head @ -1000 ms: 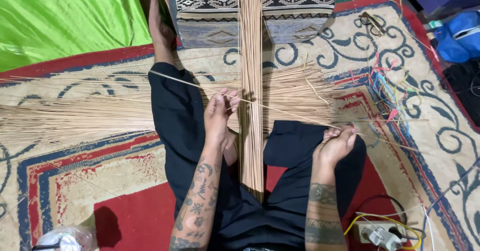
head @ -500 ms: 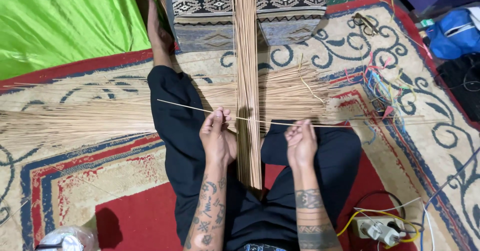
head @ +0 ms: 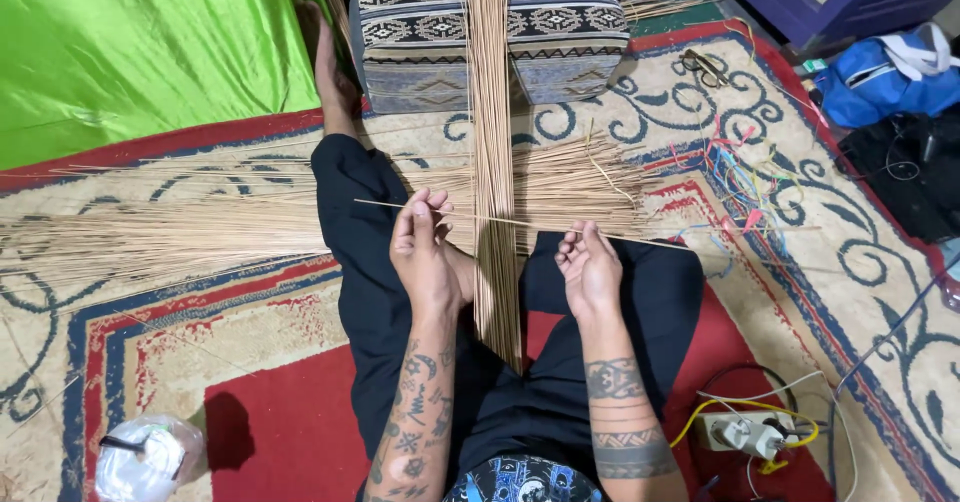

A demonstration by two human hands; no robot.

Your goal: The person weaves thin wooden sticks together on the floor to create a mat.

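Since earlier frame, right hand (head: 590, 270) has slid inward along thin pale straw-coloured stick (head: 520, 224), now near left hand (head: 425, 252). Both pinch it closed, stick lying crosswise over upright bundle of same sticks (head: 493, 162). Light, springy, likely snaps; hold near ends.

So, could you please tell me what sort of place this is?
Probably a room in a home, used for handcraft on the floor: a patterned carpet, a patterned cushion, a power strip, and thin sticks spread out.
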